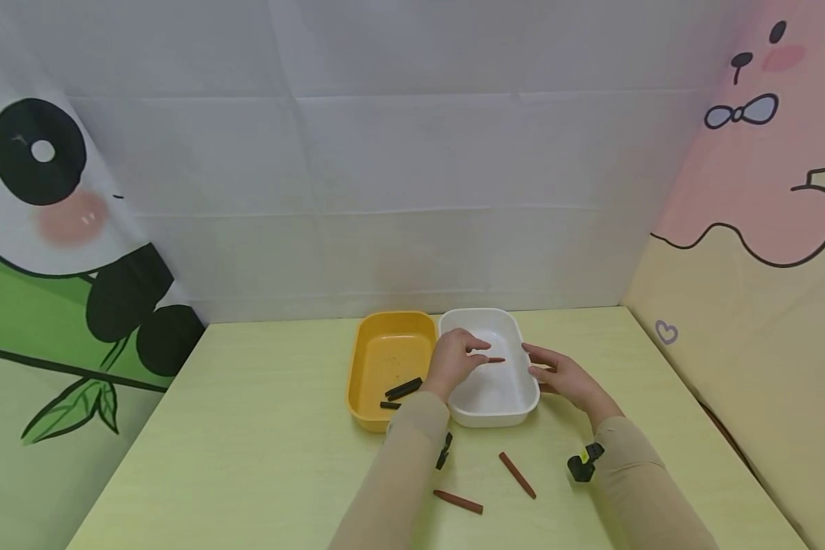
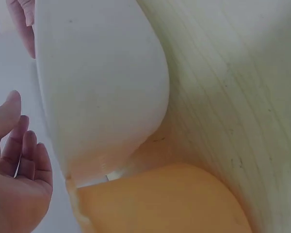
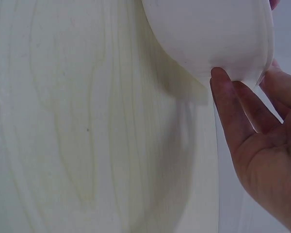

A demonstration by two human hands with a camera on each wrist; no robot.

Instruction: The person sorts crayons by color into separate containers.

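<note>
My left hand [image 1: 454,362] is over the white tray [image 1: 492,419], its thumb and fingers apart in the left wrist view. Just past the fingertips, a slim brown crayon [image 1: 497,360] shows against the tray's inside. At the tray's right side, my right hand [image 1: 565,377] grips the rim, with fingertips against the outer wall in the right wrist view. Several black crayons [image 1: 404,389] lie in the yellow tray [image 1: 357,367], partly hidden behind the left wrist. Two brown crayons, one slanting [image 1: 518,475] and one flatter [image 1: 457,502], lie on the table in front.
Both trays stand side by side on the pale wooden table [image 1: 247,443], near the white back curtain [image 1: 399,191]. Printed cloth panels border the left and right. A small black device [image 1: 584,463] is strapped at the right wrist.
</note>
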